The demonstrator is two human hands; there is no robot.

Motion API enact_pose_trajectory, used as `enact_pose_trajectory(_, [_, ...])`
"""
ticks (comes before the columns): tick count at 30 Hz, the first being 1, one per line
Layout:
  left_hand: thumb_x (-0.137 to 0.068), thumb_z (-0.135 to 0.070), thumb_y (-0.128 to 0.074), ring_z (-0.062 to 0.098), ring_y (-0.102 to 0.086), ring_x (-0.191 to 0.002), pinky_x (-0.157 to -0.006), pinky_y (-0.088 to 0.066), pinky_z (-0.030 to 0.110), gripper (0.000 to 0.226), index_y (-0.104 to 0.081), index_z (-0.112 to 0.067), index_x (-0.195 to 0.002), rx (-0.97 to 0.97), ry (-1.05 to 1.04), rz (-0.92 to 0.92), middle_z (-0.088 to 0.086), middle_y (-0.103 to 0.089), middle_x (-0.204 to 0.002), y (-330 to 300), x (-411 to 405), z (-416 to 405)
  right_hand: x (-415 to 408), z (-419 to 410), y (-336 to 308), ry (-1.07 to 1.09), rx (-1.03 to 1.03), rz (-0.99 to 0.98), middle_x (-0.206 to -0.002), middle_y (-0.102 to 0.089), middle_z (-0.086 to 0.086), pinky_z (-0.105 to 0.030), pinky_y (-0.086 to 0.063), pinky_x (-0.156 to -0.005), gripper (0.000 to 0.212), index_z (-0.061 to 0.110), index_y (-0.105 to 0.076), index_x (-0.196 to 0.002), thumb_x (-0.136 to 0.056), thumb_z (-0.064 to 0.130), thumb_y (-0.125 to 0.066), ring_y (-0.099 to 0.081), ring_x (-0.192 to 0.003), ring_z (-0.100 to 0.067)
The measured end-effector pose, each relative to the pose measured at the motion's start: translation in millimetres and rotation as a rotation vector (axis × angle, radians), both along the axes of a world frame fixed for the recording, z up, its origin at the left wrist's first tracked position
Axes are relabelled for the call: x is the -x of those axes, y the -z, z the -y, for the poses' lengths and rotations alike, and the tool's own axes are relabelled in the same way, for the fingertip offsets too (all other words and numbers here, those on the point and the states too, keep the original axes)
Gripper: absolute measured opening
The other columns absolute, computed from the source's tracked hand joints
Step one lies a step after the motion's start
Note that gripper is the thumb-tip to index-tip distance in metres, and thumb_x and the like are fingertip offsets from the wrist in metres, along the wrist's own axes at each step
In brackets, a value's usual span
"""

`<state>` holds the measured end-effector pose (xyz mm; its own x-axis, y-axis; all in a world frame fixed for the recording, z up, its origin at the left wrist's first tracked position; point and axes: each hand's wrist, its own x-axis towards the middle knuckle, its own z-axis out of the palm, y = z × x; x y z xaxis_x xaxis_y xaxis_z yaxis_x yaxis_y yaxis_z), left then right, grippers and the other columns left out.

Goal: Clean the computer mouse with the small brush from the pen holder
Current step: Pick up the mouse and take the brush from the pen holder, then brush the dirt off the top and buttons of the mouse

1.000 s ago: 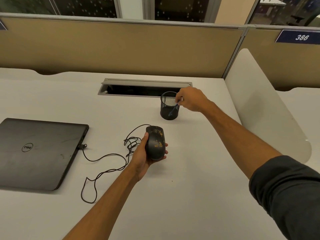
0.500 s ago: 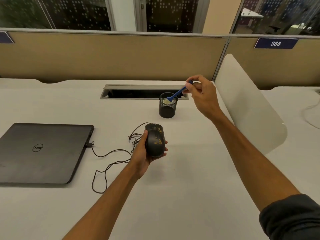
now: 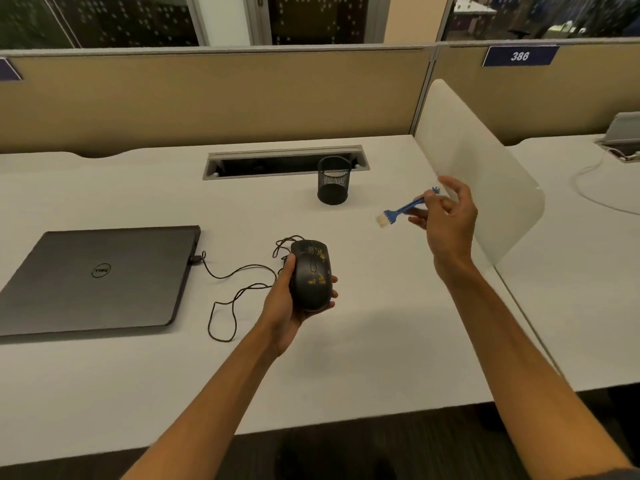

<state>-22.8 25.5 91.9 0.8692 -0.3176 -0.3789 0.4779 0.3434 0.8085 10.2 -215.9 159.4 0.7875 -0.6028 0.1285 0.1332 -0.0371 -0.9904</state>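
Observation:
My left hand (image 3: 282, 303) cups a black computer mouse (image 3: 310, 275) just above the white desk, top side up; yellow crumbs speckle its shell. My right hand (image 3: 446, 220) is raised to the right of the mouse and pinches the handle of a small blue brush (image 3: 401, 211). The brush's pale bristles point left and down, roughly a hand's width from the mouse. A black mesh pen holder (image 3: 333, 181) stands at the back of the desk, nothing visible sticking out of it.
A shut dark laptop (image 3: 100, 278) lies at the left, the mouse's cable (image 3: 235, 282) looping from it across the desk. A cable slot (image 3: 263, 164) runs behind the pen holder. A white divider panel (image 3: 485, 174) stands at the right desk edge.
My right hand drew the brush out of the pen holder, then carried it right and toward me. The mouse stays held in my left hand.

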Motion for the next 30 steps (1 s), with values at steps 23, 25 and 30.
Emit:
enact_pose_trajectory(23, [-0.088,-0.058,-0.044,0.032,-0.068,-0.086,-0.070,-0.057,0.038,0.064,-0.058,-0.009,-0.126,0.003,-0.154,-0.002,0.024,-0.069,-0.109,-6.5,172.9,84.8,187.7,72.4,2.1,-0.365,-0.396,-0.066,-0.094,-0.077,0.005,-0.017,-0.056,-0.074,0.037,0.012,-0.071,-0.108,-0.073,0.022,-0.074,-0.074,-0.092,-0.013])
enact_pose_trajectory(25, [-0.086,-0.058,-0.045,0.031,-0.069,-0.086,-0.069,-0.058,0.037,0.064,-0.057,-0.011,-0.127,0.004,-0.139,0.003,0.024,-0.070,-0.109,-9.2,183.9,86.8,200.7,69.5,0.9,-0.403,-0.450,-0.070,-0.095,-0.077,0.001,-0.017,-0.056,-0.074,0.031,0.014,-0.074,-0.100,-0.070,0.023,-0.073,-0.073,-0.092,-0.012])
enact_pose_trajectory(30, [-0.091,-0.056,-0.040,0.031,-0.070,-0.083,-0.068,-0.058,0.037,0.057,-0.058,-0.013,-0.125,-0.005,-0.081,0.021,0.023,-0.071,-0.107,-13.3,210.3,82.0,237.2,52.8,4.8,-0.403,-0.318,-0.085,-0.095,-0.077,0.001,-0.017,-0.056,-0.071,0.026,0.019,-0.071,-0.100,-0.075,0.026,-0.069,-0.074,-0.094,-0.014])
